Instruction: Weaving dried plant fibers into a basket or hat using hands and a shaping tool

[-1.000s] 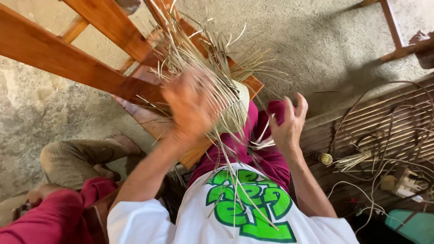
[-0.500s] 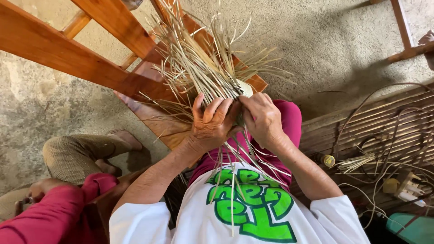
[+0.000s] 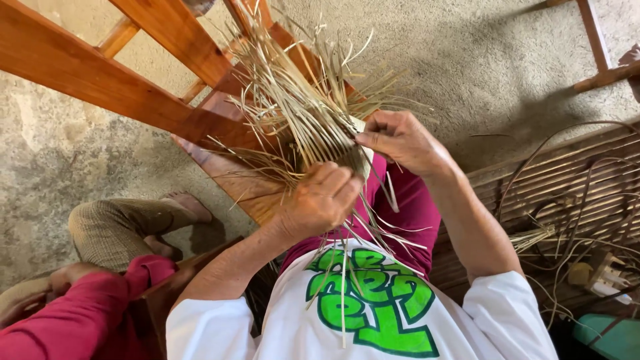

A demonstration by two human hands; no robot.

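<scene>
The left hand is curled shut around the near end of a bundle of pale straw strips, which fans out far over a wooden frame. The right hand, just right of it, pinches strips between thumb and fingertips. Another person's red sleeve lies near left.

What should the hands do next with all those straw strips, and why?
Probably the right hand should pull its pinched strip snug. The left hand is closed around the bundle of pale dry straw strips, keeping it steady, while loose ends fan out above the brown wooden frame.
</scene>
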